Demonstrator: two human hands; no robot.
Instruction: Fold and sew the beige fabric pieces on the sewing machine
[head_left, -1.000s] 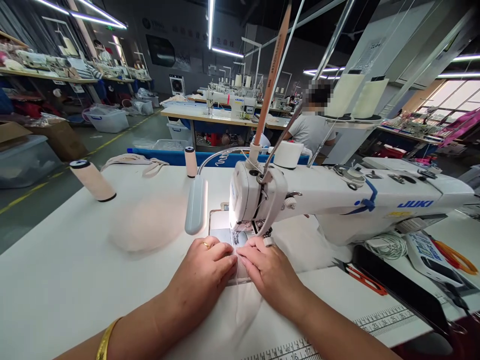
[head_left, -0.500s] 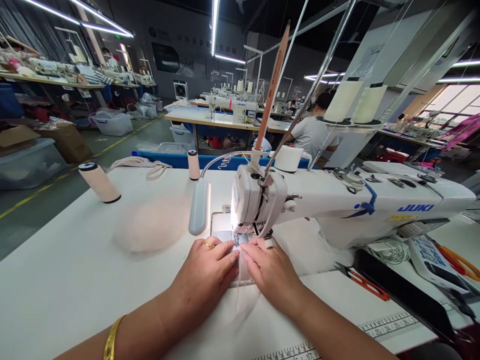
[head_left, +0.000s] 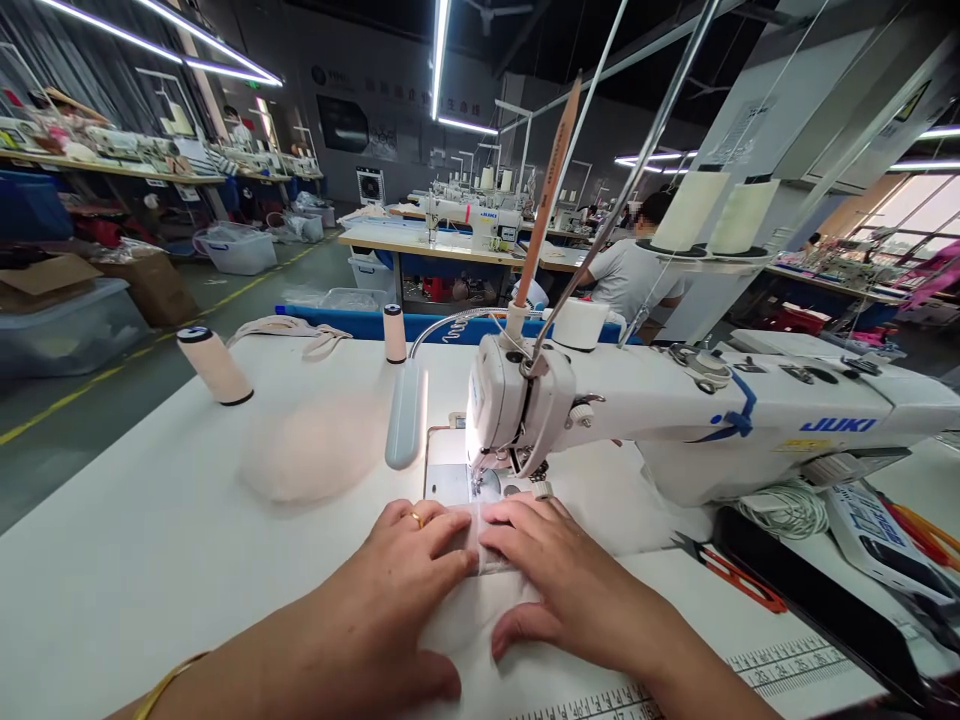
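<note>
My left hand (head_left: pixel 397 585) lies flat on a sheer whitish fabric (head_left: pixel 469 615), just in front of the needle area of a white sewing machine (head_left: pixel 600 385). Its thumb points away from the other fingers, and a ring shows on one finger. Opposite it, my right hand (head_left: pixel 566 575) presses on the same fabric with fingers stretched and thumb spread. A narrow strip of the fabric shows between the two sets of fingertips. The presser foot (head_left: pixel 478 482) stands beyond the fingertips, lit from above; whether cloth lies under it I cannot tell.
A grey lamp (head_left: pixel 403 415) stands left of the needle. Pale thread cones (head_left: pixel 216 366) and a sheer pale cloth piece (head_left: pixel 311 450) lie further left. At right are orange-handled snips (head_left: pixel 742 580), a black phone-like slab (head_left: pixel 817 610) and a coiled cable (head_left: pixel 784 512). A person sits beyond.
Both hands have drawn back from the presser foot toward me. Their thumbs have spread from the fingers, and more of the metal needle plate shows. The view has shifted slightly.
</note>
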